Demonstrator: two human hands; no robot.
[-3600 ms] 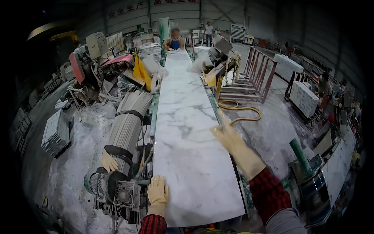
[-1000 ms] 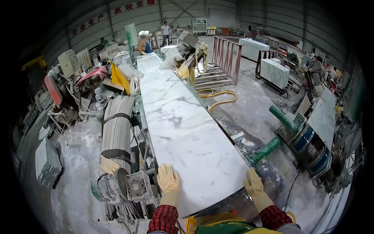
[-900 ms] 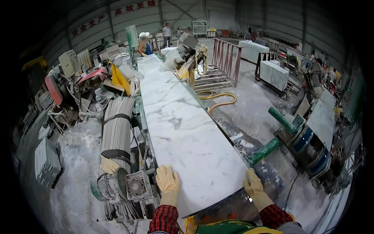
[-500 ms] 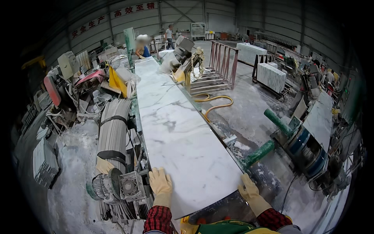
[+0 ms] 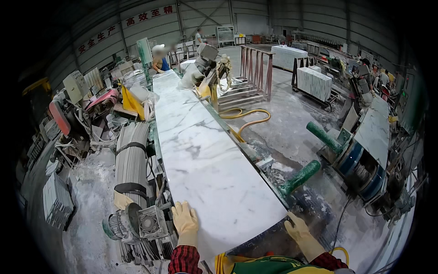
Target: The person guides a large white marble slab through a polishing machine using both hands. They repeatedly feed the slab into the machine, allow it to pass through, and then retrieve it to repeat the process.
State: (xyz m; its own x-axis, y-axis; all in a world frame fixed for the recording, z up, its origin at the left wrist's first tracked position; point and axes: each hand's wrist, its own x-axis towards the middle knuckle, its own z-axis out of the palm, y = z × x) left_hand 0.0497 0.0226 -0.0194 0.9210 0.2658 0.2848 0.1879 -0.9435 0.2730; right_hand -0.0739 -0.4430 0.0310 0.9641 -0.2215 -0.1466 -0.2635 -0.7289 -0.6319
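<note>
A long white marble slab (image 5: pixel 219 182) with grey veins runs away from me on a narrow machine bed. My left hand (image 5: pixel 185 220), in a cream rubber glove, lies on the slab's near left edge with its fingers stretched out. At the near right corner is my right hand (image 5: pixel 301 233), gloved the same way. Its fingers are extended beside the corner, and whether they touch the stone I cannot tell. Neither hand is wrapped round anything. Past the slab's near end shows the dark, wet surface (image 5: pixel 260 242) of the bed.
A motor with gearbox (image 5: pixel 137 221) and a strapped bundle of strips (image 5: pixel 132 160) stand left of the bed. Green rollers (image 5: pixel 299 177) jut out at the right. A yellow hose (image 5: pixel 255 119) lies on the floor. A co-worker (image 5: pixel 159 59) bends at the far end.
My right hand has shifted slightly toward me and outward at the slab's corner. My left hand stays on the left edge. The whole view has tilted a little.
</note>
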